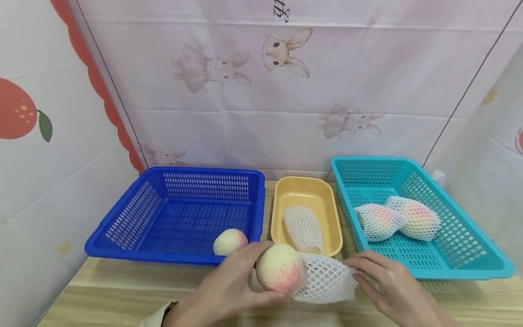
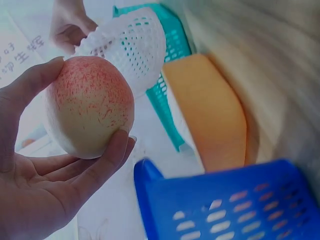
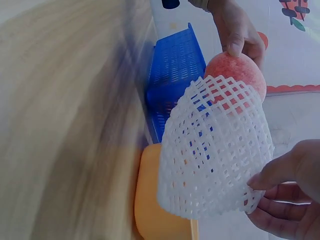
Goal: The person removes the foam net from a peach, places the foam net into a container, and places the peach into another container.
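Observation:
My left hand (image 1: 233, 284) holds a yellow-and-pink peach (image 1: 279, 268) between thumb and fingers, above the front of the table. A white foam fruit net (image 1: 327, 278) stretches from beside the peach to my right hand (image 1: 388, 284), which pinches its far end between thumb and fingers. In the right wrist view the net's wide mouth (image 3: 227, 92) faces the peach and overlaps part of it; whether it touches the fruit I cannot tell. The left wrist view shows the peach (image 2: 90, 107) bare on the near side, gripped by thumb and fingertips.
A blue basket (image 1: 175, 261) at left holds another peach (image 1: 230, 242). In the middle, a yellow tray (image 1: 304, 186) contains a white foam net (image 1: 304, 227). Two netted peaches (image 1: 380, 221) lie in the teal basket (image 1: 461, 274) at right. A printed cloth hangs behind.

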Available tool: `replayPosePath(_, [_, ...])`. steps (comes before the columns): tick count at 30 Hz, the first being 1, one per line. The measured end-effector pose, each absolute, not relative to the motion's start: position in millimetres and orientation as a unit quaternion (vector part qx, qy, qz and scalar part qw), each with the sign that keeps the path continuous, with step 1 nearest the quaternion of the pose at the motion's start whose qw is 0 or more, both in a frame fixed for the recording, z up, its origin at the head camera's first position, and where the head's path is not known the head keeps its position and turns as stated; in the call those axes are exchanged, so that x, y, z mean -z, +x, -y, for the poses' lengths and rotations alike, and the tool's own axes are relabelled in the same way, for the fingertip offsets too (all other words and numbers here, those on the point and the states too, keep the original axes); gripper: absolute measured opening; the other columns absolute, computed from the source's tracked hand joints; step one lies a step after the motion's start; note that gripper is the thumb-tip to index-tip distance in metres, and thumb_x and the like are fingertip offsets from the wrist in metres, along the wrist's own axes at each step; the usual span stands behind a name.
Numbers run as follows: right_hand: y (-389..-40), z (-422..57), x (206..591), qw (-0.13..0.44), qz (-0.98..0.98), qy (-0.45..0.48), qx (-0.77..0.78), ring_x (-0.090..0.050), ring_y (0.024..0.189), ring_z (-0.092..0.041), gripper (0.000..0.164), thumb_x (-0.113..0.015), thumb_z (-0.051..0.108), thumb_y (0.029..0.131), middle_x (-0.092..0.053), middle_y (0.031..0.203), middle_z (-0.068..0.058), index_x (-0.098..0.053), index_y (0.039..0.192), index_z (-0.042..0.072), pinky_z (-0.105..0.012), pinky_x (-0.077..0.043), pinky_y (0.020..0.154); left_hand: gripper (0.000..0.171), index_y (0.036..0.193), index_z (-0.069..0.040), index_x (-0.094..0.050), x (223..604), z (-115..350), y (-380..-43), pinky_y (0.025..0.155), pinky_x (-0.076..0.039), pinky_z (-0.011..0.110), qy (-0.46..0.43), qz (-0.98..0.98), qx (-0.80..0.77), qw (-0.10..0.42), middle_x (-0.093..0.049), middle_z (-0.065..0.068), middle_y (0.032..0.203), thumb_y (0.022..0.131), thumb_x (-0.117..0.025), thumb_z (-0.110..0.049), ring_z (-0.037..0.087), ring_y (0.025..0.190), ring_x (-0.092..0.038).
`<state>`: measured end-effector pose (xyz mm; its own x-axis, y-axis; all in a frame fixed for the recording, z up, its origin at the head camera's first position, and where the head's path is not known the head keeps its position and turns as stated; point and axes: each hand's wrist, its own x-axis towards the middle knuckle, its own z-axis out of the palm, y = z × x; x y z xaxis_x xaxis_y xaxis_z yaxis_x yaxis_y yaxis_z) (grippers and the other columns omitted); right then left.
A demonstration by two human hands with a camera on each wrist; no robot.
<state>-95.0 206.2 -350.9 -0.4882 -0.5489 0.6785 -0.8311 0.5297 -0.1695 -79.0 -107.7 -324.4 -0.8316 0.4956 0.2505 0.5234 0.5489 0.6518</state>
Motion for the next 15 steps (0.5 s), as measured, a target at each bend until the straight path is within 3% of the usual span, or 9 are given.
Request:
replayPosePath(6, [-106,-203,336,0.27,0.823,0.424,-0.264,-0.065,0.076,-0.01,0.04,-0.043,0.039,0.1,-0.067,0.093,0.004,-0.071,0.099,0.01,-0.01,-0.048,0.067,0.067,0.128,-0.007,-0.055,315,120,-90,0.081,-0.053,0.028,-0.3,0.882,0.355,0.075,-0.063,0.001,0.114,0.074,-0.083,-0.037,0.012,0.098,-0.059])
replayPosePath(11, [-120,-202,321,0.272,0.817,0.431,-0.27,-0.064,0.073,-0.008,0.041,-0.044,0.039,0.099,-0.067,0.089,0.004,-0.071,0.096,0.008,-0.011,-0.049,0.066,0.068,0.127,-0.001,-0.054,304,131,-104,0.072,-0.053,0.021,-0.286,0.884,0.363,0.075,-0.063,0.011,0.115,0.073,-0.084,-0.031,0.017,0.092,-0.064])
replayPosePath(14, [-130,-202,315,0.271,0.816,0.435,-0.268,-0.061,0.07,-0.006,0.042,-0.044,0.04,0.098,-0.066,0.086,0.004,-0.071,0.095,0.007,-0.01,-0.048,0.064,0.068,0.126,-0.002,-0.055,301,138,-112,0.071,-0.053,0.023,-0.273,0.891,0.355,0.081,-0.064,0.01,0.114,0.073,-0.085,-0.031,0.015,0.089,-0.064])
replayPosePath(15, [-134,-202,314,0.27,0.816,0.436,-0.266,-0.061,0.07,-0.006,0.034,-0.051,0.035,0.098,-0.066,0.086,0.004,-0.071,0.095,0.007,-0.011,-0.048,0.064,0.068,0.126,-0.002,-0.055,301,140,-114,0.071,-0.053,0.024,-0.269,0.893,0.351,0.083,-0.064,0.009,0.113,0.073,-0.085,-0.032,0.014,0.089,-0.064])
